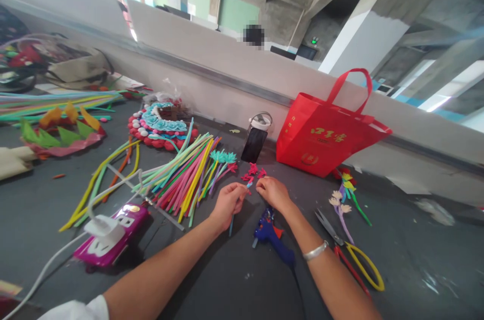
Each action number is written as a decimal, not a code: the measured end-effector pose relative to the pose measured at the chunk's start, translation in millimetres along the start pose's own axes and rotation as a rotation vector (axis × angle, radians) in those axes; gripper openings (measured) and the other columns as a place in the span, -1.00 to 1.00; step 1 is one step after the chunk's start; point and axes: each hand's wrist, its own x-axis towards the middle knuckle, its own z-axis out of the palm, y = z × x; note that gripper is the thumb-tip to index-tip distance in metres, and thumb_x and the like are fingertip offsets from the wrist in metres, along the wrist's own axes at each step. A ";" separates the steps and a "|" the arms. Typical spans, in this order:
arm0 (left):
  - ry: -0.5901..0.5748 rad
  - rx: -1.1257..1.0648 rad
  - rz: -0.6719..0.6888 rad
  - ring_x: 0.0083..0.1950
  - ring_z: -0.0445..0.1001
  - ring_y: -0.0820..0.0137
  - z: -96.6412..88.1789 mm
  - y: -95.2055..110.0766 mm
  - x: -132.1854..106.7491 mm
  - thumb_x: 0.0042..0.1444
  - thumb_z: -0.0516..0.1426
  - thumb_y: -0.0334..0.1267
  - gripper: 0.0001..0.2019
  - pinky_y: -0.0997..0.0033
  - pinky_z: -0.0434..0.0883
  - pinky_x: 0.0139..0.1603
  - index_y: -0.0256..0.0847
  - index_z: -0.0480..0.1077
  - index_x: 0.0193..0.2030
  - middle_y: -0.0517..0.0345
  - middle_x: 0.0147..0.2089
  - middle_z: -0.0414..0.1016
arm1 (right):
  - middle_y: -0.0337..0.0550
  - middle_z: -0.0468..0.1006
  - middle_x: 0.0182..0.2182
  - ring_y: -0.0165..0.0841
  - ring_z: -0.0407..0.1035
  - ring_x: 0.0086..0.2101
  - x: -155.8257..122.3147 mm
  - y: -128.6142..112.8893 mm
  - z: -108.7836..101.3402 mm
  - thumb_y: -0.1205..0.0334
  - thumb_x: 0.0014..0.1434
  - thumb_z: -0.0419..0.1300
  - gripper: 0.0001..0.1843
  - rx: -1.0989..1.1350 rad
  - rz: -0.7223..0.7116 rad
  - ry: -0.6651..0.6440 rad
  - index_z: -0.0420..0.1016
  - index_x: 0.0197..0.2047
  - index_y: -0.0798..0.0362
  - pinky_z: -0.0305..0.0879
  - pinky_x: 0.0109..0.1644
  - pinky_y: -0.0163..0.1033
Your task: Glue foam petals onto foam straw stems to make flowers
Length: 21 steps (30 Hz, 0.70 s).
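My left hand [230,203] is closed around a thin blue pipe cleaner [231,225], whose lower end hangs below the fingers and whose pale tip pokes out at the top. Just to the right, my right hand [273,192] has its fingertips pinched together; whatever they hold is too small to make out. Several pink flower pieces [252,171] lie just beyond both hands. A blue glue gun [273,237] rests on the table below my right hand. Left of my left hand fans out a bundle of coloured pipe cleaners [185,176], with turquoise flowers [223,156] at its end.
A phone [254,145] leans against a white cup behind the hands. A red bag [321,133] stands at back right. Scissors [340,242] lie near my right forearm, beside finished flowers [342,204]. At left are a purple power strip [113,239], a leafy crown [62,133] and a flower-covered wreath [161,126].
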 end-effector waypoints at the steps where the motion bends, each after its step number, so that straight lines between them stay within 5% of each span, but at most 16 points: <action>1: 0.000 0.002 -0.004 -0.73 -0.06 0.69 -0.2 -0.4 0.2 -0.09 0.22 -0.22 -0.83 0.56 -0.20 -0.71 -0.26 0.33 -0.49 0.38 -0.63 0.17 | -0.23 0.50 -0.50 -0.35 0.37 -0.39 -0.3 1.0 0.2 0.40 -0.04 0.20 -0.86 0.030 0.012 0.009 0.46 -0.57 0.01 0.15 -0.29 -0.32; 8: -0.007 0.018 -0.038 -0.73 -0.07 0.69 -1.5 -3.8 1.8 -0.12 0.21 -0.25 -0.86 0.55 -0.22 -0.69 -0.27 0.38 -0.46 0.38 -0.63 0.16 | -0.25 0.46 -0.53 -0.39 0.30 -0.49 -27.9 -3.3 -24.5 0.16 0.03 0.15 -0.87 0.423 0.111 0.106 0.43 -0.45 0.03 0.18 -0.40 -0.33; 11: -0.013 0.033 -0.051 -0.72 -0.08 0.69 -1.0 -3.6 1.2 -0.12 0.21 -0.27 -0.87 0.54 -0.22 -0.69 -0.28 0.39 -0.44 0.38 -0.63 0.16 | -0.34 0.30 -0.63 -0.47 0.12 -0.62 -39.7 -10.3 -31.1 0.07 0.09 0.12 -0.80 0.619 0.184 0.121 0.38 -0.41 0.03 0.02 -0.58 -0.38; 21: 0.003 0.096 -0.070 -0.70 -0.08 0.67 3.0 -1.8 -0.5 -0.09 0.19 -0.25 -0.87 0.54 -0.21 -0.69 -0.26 0.37 -0.43 0.38 -0.63 0.15 | -0.38 0.25 -0.60 -0.54 0.02 -0.62 -38.5 -23.0 -11.2 0.06 0.03 0.22 -0.77 0.938 0.277 0.111 0.39 -0.39 0.05 -0.10 -0.62 -0.43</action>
